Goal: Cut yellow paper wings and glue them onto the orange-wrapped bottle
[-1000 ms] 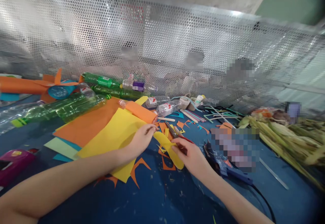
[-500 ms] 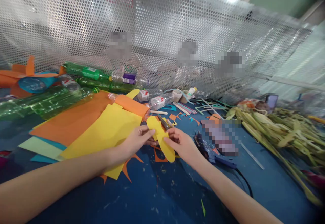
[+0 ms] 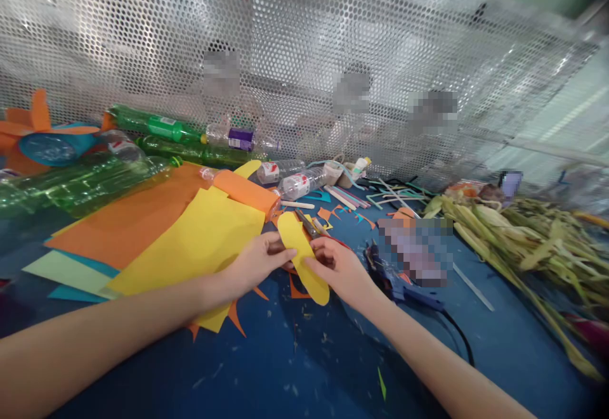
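A long yellow paper strip with rounded ends (image 3: 301,255) is pinched between both my hands above the blue table. My left hand (image 3: 259,257) grips its left edge near the middle, thumb on top. On the opposite edge, my right hand (image 3: 335,264) holds it with thumb and curled fingers. Just behind the strip lie scissors (image 3: 307,224), partly hidden by it and by my right hand. Yellow paper sheets (image 3: 190,241) spread beneath and beside my left forearm. A plastic bottle wrapped in orange paper (image 3: 246,192) rests on their far edge.
Green bottles (image 3: 104,181) and an orange-and-blue paper craft (image 3: 47,140) lie at left. A glue gun (image 3: 399,289) with its cord is right of my right hand. Dried corn husks (image 3: 518,248) cover the far right. A perforated metal screen (image 3: 295,58) stands behind, people beyond it.
The yellow strip, earlier with a raised fold or overlap across its middle, now lies flatter as one smooth piece. Both hands stay on it, shifting only slightly.
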